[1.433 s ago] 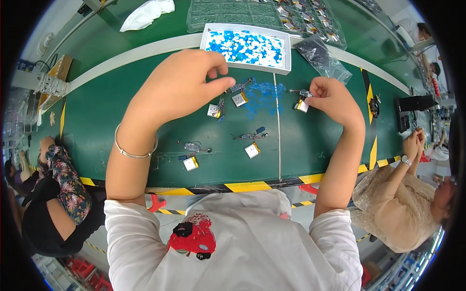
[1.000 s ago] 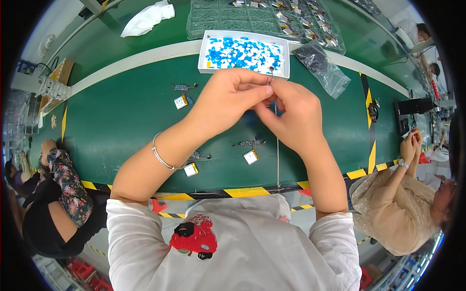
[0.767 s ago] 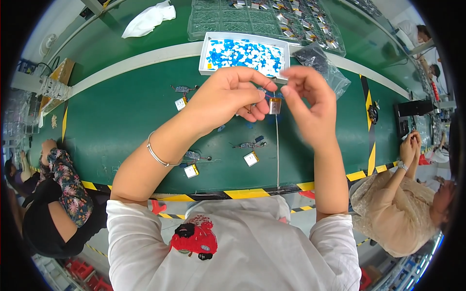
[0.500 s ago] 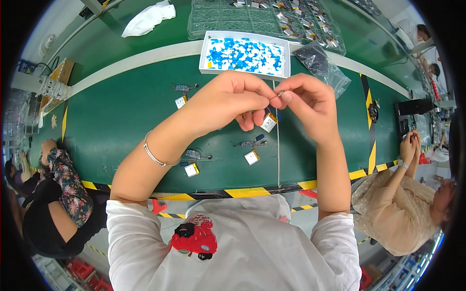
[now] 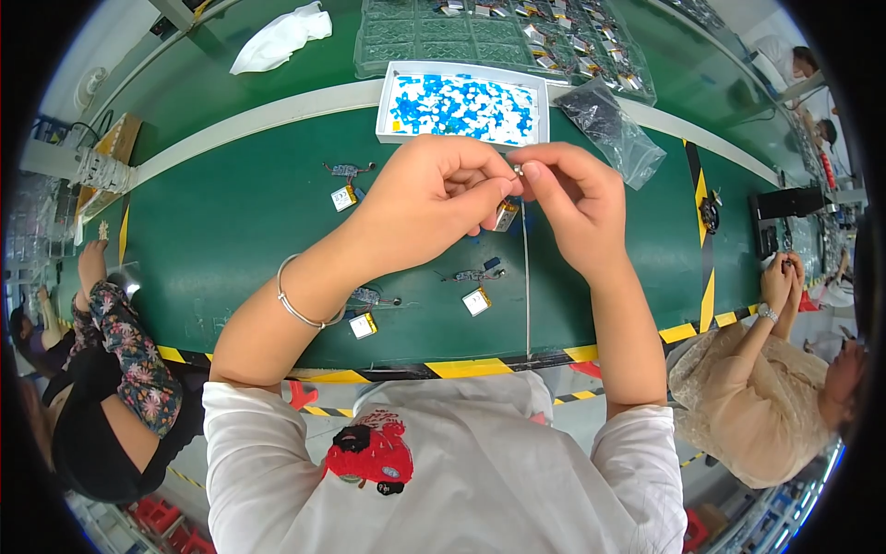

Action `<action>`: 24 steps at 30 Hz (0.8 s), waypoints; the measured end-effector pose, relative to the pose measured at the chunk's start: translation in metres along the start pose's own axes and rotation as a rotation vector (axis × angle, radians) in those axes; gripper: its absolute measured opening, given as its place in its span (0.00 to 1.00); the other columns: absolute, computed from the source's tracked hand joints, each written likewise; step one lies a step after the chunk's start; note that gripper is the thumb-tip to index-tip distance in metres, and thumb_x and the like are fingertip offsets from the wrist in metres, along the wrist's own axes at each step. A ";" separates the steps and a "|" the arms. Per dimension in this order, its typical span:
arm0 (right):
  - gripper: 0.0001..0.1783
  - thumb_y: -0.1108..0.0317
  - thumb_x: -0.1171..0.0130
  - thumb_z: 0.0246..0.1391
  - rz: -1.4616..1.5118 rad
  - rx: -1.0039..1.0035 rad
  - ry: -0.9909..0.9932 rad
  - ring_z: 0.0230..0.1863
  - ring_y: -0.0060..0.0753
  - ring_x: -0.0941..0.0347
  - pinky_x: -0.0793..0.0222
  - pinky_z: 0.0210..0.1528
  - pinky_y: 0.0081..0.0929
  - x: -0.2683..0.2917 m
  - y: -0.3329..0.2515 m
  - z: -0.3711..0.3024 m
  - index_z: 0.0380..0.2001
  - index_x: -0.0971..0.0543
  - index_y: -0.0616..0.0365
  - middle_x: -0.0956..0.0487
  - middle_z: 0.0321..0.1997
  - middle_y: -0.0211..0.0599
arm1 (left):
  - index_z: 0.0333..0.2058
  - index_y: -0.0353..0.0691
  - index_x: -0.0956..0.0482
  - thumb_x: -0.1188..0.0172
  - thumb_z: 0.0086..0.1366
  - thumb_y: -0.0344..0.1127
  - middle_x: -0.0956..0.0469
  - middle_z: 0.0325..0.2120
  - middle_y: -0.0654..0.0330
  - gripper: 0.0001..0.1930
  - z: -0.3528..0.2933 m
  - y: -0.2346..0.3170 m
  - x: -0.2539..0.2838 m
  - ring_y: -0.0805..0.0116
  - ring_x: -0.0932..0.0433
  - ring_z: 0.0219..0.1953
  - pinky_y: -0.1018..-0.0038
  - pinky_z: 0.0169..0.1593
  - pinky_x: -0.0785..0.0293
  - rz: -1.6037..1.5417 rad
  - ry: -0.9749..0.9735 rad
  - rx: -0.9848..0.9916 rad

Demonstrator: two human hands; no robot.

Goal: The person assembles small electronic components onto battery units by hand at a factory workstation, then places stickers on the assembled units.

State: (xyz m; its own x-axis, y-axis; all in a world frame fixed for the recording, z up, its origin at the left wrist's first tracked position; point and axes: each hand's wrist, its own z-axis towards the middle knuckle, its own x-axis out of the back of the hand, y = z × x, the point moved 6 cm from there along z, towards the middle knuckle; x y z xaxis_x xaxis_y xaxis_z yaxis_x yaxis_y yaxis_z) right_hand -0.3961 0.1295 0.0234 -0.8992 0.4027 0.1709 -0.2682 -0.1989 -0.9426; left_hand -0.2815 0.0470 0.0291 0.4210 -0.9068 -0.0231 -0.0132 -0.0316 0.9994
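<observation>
My two hands meet over the table, just in front of the box. Between the thumb and index finger of my right hand (image 5: 581, 208) is a small silvery part (image 5: 519, 172). The fingers of my left hand (image 5: 443, 189) pinch right beside it, closed on what looks like its thin wire. A white flat battery with a yellow edge (image 5: 505, 218) shows under my fingertips, partly covered by them. Three similar batteries lie on the table: one (image 5: 344, 198) beyond my left forearm, one (image 5: 364, 325) near that forearm, one (image 5: 476, 301) below my hands. Small wired circuit boards (image 5: 475, 274) lie beside them.
A white box (image 5: 381, 125) of blue and white bits stands beyond my hands, with a clear bag of dark contents (image 5: 609, 129) to its right. Behind are a clear plastic tray (image 5: 443, 42) and a white cloth (image 5: 284, 37). Co-workers sit left and right.
Both my hands have shifted slightly left, and the hanging battery is now more hidden by my fingers. At the far left, a co-worker's arm has reached farther forward.
</observation>
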 end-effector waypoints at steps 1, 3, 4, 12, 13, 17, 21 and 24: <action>0.04 0.78 0.43 0.52 -0.102 0.077 0.069 0.32 0.22 0.25 0.29 0.35 0.17 0.003 -0.005 0.000 0.32 0.22 0.67 0.22 0.31 0.35 | 0.29 0.33 0.24 0.46 0.62 0.28 0.26 0.19 0.65 0.05 0.000 0.000 0.000 0.83 0.29 0.21 0.85 0.24 0.33 0.000 0.000 0.000; 0.04 0.79 0.42 0.50 -0.203 0.154 0.136 0.31 0.22 0.25 0.29 0.34 0.17 0.005 -0.012 -0.001 0.31 0.22 0.66 0.22 0.30 0.35 | 0.29 0.32 0.24 0.46 0.62 0.28 0.26 0.19 0.66 0.05 0.000 0.000 0.001 0.84 0.30 0.20 0.85 0.23 0.35 0.014 0.018 0.018; 0.03 0.80 0.42 0.48 -0.282 0.226 0.102 0.30 0.22 0.26 0.29 0.34 0.17 0.003 -0.019 -0.002 0.29 0.23 0.66 0.23 0.29 0.35 | 0.29 0.32 0.24 0.46 0.62 0.28 0.26 0.19 0.66 0.05 0.000 0.000 0.000 0.84 0.30 0.20 0.85 0.23 0.35 0.014 0.019 0.019; 0.04 0.82 0.43 0.40 -0.323 0.230 0.059 0.27 0.22 0.30 0.33 0.31 0.17 -0.001 -0.019 0.000 0.23 0.27 0.64 0.26 0.25 0.32 | 0.30 0.34 0.23 0.45 0.61 0.26 0.24 0.19 0.66 0.03 -0.003 0.005 -0.002 0.85 0.28 0.20 0.87 0.23 0.34 0.472 0.002 -0.130; 0.05 0.82 0.44 0.39 -0.329 0.238 0.047 0.26 0.22 0.31 0.34 0.31 0.17 -0.001 -0.018 0.001 0.22 0.27 0.64 0.27 0.24 0.32 | 0.30 0.34 0.23 0.45 0.61 0.26 0.24 0.19 0.66 0.03 -0.003 0.005 -0.002 0.85 0.28 0.20 0.87 0.23 0.34 0.473 0.003 -0.132; 0.04 0.82 0.45 0.40 -0.329 0.219 0.116 0.26 0.20 0.32 0.35 0.31 0.17 0.003 -0.010 0.002 0.22 0.29 0.63 0.28 0.24 0.31 | 0.28 0.34 0.23 0.43 0.58 0.27 0.26 0.16 0.61 0.03 -0.002 0.005 0.001 0.75 0.28 0.18 0.78 0.22 0.35 0.501 0.038 -0.122; 0.12 0.78 0.45 0.48 -0.599 0.122 0.281 0.28 0.24 0.30 0.34 0.31 0.19 0.024 0.011 0.016 0.38 0.20 0.57 0.25 0.28 0.33 | 0.30 0.34 0.26 0.42 0.55 0.28 0.26 0.15 0.56 0.05 -0.007 0.011 0.012 0.63 0.27 0.17 0.69 0.23 0.34 0.563 0.090 -0.093; 0.14 0.77 0.47 0.50 -0.864 0.277 0.314 0.30 0.31 0.29 0.33 0.32 0.23 0.031 0.016 0.018 0.40 0.20 0.55 0.25 0.30 0.35 | 0.34 0.34 0.30 0.44 0.60 0.26 0.23 0.21 0.59 0.05 -0.012 0.024 0.027 0.77 0.24 0.24 0.83 0.28 0.30 0.622 0.129 0.031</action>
State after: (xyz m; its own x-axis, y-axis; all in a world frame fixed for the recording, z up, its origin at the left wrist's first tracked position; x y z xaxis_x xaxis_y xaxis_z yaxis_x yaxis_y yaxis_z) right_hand -0.4346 0.1222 0.0189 -0.2300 0.7219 0.6527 -0.9035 0.0908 -0.4188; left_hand -0.2596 0.0266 0.0529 0.4321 -0.7014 0.5669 -0.3158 0.4711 0.8236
